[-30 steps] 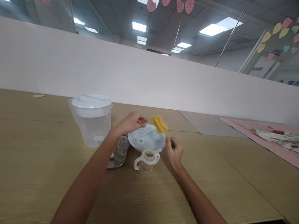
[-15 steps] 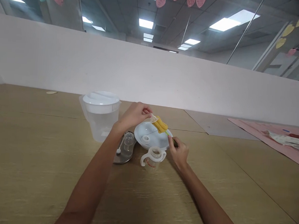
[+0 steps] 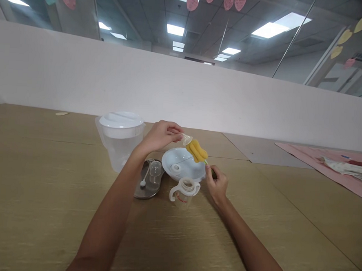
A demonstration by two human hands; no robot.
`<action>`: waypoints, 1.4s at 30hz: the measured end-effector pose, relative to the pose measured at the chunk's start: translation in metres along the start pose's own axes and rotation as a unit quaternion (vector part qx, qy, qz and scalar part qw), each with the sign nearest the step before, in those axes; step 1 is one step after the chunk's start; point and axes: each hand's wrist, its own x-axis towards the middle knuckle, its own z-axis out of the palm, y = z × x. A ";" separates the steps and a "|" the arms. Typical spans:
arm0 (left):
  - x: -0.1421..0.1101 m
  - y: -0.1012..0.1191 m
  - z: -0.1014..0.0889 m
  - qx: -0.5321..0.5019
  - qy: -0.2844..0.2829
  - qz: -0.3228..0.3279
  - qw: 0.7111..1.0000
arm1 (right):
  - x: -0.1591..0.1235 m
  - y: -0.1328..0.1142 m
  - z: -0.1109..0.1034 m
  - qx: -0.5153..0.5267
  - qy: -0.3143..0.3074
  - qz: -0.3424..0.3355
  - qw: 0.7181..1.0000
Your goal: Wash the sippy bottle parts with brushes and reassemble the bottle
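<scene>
My left hand (image 3: 165,135) pinches a clear bottle nipple (image 3: 186,139) by its tip, its wide end facing right. A yellow sponge bottle brush (image 3: 197,150) meets that wide end; whether its tip is inside I cannot tell. My right hand (image 3: 216,183) is closed around the brush's green handle. Both are held above a white bowl (image 3: 169,169), in which a white bottle collar ring (image 3: 175,169) lies. In front of the bowl stands a clear baby bottle (image 3: 183,197) with white side handles and an uncovered mouth.
Left of the bowl, a metal tray (image 3: 143,192) carries a clear cap (image 3: 155,172) and a white straw with a weighted end (image 3: 143,183). A lidded water pitcher (image 3: 121,142) stands behind it. A pink cloth (image 3: 293,152) lies far right.
The nipple and the brush's sponge have drawn slightly apart, with more of the nipple showing. My left fingers have straightened a little; my right hand has barely moved.
</scene>
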 end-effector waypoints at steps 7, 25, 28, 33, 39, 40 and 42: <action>-0.005 0.013 -0.001 0.020 -0.042 -0.009 0.999 | -0.001 -0.002 0.000 0.004 0.021 -0.040 0.999; -0.009 0.017 0.004 0.039 -0.080 -0.039 0.995 | -0.005 -0.009 0.001 -0.004 0.047 -0.063 0.997; -0.008 0.018 0.005 0.045 -0.077 -0.041 0.995 | -0.005 -0.010 0.000 -0.011 0.055 -0.075 0.996; -0.007 0.017 0.005 0.062 -0.080 -0.042 0.994 | -0.005 -0.008 -0.001 -0.020 0.052 -0.096 0.994; -0.007 0.015 0.004 0.084 -0.107 -0.024 0.990 | -0.005 -0.008 -0.001 -0.029 0.049 -0.098 0.994; -0.008 0.015 0.004 0.085 -0.108 -0.020 0.990 | -0.004 -0.009 -0.001 -0.030 0.048 -0.097 0.994; -0.008 0.017 0.004 0.094 -0.108 -0.013 0.990 | -0.004 -0.010 -0.001 -0.032 0.041 -0.097 0.994</action>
